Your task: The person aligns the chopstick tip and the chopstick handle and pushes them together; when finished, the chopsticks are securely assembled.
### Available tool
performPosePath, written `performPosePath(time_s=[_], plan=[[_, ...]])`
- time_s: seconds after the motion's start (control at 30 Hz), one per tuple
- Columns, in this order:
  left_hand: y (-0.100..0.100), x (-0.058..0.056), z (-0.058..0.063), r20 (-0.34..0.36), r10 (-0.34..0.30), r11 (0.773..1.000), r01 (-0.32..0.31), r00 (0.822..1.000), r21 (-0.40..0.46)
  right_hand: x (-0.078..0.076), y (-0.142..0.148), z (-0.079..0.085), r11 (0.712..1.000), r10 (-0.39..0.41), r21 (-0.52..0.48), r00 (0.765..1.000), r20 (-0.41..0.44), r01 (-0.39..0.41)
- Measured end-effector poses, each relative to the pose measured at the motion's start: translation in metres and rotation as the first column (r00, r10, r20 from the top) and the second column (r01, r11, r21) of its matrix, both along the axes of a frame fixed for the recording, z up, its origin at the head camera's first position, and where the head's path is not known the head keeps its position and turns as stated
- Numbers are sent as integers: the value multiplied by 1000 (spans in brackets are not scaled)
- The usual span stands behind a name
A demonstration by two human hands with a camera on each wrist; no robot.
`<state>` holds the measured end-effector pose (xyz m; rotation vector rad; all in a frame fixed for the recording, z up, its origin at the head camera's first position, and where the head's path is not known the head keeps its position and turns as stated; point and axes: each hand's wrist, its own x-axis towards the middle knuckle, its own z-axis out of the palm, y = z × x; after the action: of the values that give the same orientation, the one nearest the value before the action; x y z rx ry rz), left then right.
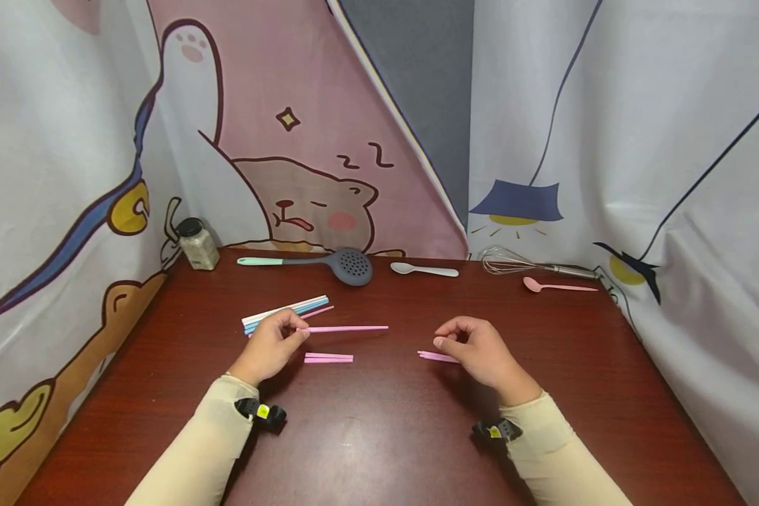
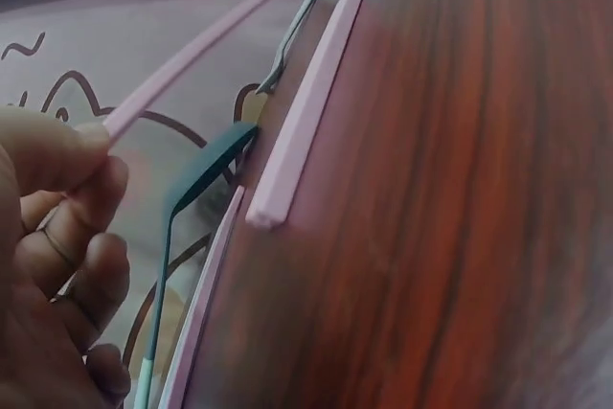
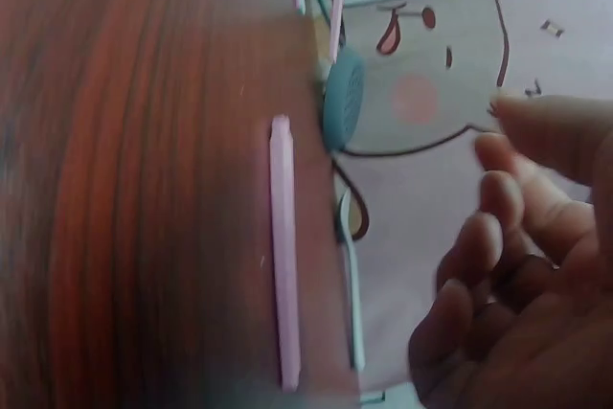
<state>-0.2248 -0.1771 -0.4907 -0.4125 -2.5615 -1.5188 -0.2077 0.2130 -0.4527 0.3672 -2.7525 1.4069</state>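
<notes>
My left hand (image 1: 270, 349) pinches a slim pink chopstick (image 1: 351, 328) between thumb and forefinger. It points right, raised above the table. Below it two short pink sticks (image 1: 329, 358) lie side by side. At right, my right hand (image 1: 481, 355), fingers loosely bent and holding nothing, hovers by more short pink sticks (image 1: 435, 356), whose right ends it hides in the head view. Just past my left hand lie white and blue chopsticks (image 1: 297, 307) in a bundle, with a pink chopstick (image 1: 319, 310) along their near side, both partly covered by that hand.
Along the back edge lie a grey skimmer (image 1: 352, 267) with a mint handle, a white spoon (image 1: 426, 270), a whisk (image 1: 531, 265) and a pink spoon (image 1: 559, 286). A black-lidded jar (image 1: 198, 246) stands at the back left corner. Printed curtains (image 1: 544, 91) enclose the table (image 1: 367, 443).
</notes>
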Motion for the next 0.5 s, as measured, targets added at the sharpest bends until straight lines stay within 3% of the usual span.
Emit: performPosePath(time_s=[0.27,0.5], plan=[[-13,-4,-2,-16,53,990,-55,998,-126,-9,18,-11,987,2,159,986,165,-28],[-32,-9,-1,7,96,970,-92,995,-225,-12,27,-17,968,-5,246,979,203,-46]])
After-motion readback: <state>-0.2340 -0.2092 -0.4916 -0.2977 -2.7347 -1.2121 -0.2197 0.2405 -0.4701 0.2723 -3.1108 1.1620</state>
